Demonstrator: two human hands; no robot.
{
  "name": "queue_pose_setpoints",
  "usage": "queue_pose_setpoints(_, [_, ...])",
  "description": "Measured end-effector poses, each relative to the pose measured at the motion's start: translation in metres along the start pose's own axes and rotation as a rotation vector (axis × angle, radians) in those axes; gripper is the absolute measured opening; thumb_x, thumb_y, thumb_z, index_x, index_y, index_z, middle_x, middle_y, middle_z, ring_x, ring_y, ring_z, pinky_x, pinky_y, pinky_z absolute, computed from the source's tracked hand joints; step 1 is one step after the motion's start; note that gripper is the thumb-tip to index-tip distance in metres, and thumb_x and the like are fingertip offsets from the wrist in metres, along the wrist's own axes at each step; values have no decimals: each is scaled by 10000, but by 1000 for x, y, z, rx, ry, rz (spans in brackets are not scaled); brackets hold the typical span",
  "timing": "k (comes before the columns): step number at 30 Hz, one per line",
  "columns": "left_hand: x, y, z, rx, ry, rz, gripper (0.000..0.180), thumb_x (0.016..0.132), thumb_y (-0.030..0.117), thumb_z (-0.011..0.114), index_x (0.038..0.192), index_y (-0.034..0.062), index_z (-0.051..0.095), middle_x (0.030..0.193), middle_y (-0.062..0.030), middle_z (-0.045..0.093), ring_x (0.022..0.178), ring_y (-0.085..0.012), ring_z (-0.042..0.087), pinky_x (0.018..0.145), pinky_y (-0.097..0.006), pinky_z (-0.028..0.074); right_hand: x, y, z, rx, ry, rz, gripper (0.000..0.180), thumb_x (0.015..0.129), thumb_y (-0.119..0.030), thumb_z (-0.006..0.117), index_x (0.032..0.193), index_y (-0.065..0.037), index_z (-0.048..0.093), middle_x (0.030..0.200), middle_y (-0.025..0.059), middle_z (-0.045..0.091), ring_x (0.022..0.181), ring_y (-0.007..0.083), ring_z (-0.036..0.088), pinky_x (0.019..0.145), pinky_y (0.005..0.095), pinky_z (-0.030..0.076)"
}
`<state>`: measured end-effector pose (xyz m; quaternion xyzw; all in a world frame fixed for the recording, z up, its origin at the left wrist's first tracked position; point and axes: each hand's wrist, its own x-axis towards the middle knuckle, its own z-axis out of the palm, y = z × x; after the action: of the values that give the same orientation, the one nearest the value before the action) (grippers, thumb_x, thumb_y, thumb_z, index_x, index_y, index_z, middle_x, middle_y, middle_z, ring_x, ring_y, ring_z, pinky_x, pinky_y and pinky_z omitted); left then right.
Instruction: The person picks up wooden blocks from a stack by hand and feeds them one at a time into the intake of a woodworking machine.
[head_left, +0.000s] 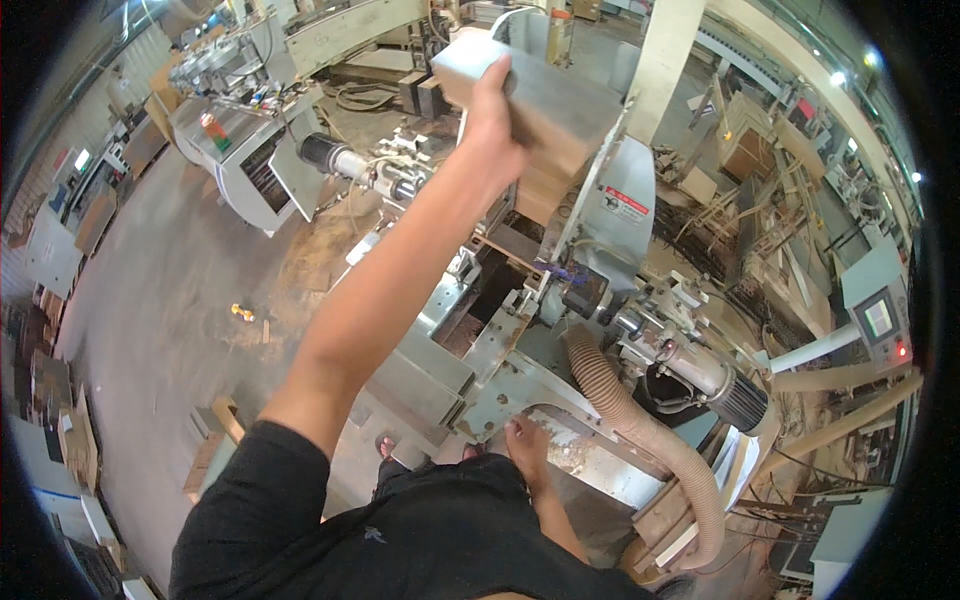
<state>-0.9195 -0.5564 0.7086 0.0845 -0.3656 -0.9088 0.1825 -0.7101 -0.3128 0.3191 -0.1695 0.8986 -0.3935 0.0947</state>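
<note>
My left hand (490, 120) reaches far forward across the machine, thumb over the near end of a thick, block-like wooden piece (560, 92). Its upper face is pale grey and its side brown; motion blurs it, so whether it is one block or stacked boards I cannot tell. More brown wood (538, 192) shows just beneath it, beside an upright metal guard (618, 200). Low down by my body, my right hand (527, 447) is at the front edge of the machine frame (500, 400). Its fingers are partly hidden, and no object shows in it.
Motor-and-spindle units flank the machine, one on the left (350, 160) and one on the right (700, 375). A ribbed hose (630, 420) curves down to the right. Farther right stands a control panel (880, 318) with a red light. Wood offcuts (745, 235) lie behind.
</note>
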Motion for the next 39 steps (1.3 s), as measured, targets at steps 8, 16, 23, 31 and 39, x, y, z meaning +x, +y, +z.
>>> queue_pose_setpoints(8, [133,-43,75,18,222,-135,724,842,543,519,1394,112,332,1443,-78,342,1289,-248,348,1056,-501,225,-65,31,2,139,97,122,215,825,-229,576,898,-34,631,758,181,614,723,384,592,645,439,466])
queue_pose_setpoints(16, [185,-48,76,29,73,-126,871,797,673,477,1423,102,275,1442,-117,301,1329,-289,284,1084,-516,145,-49,-18,-7,71,-57,334,270,822,-280,584,1021,-114,660,883,142,663,818,324,637,710,400,493])
queue_pose_setpoints(23, [178,-58,81,30,-30,-133,848,806,693,431,1393,88,337,1366,-122,418,1277,-298,377,1068,-526,193,-47,-4,6,105,-32,265,251,807,-246,616,999,-91,659,831,134,658,744,303,638,678,376,496])
queue_pose_setpoints(31, [147,-24,50,241,-166,-200,898,801,752,345,1410,92,324,1398,-131,413,1304,-317,362,1046,-580,200,-50,-4,3,145,-38,266,257,810,-239,620,1006,-76,654,832,148,656,754,315,640,678,374,496])
queue_pose_setpoints(39, [50,19,-72,727,-443,-232,723,906,537,431,1418,53,271,1408,-137,385,1260,-256,411,1036,-458,300,-29,-11,-1,65,-148,120,221,787,-191,636,952,-47,669,776,169,644,697,303,634,629,371,498])
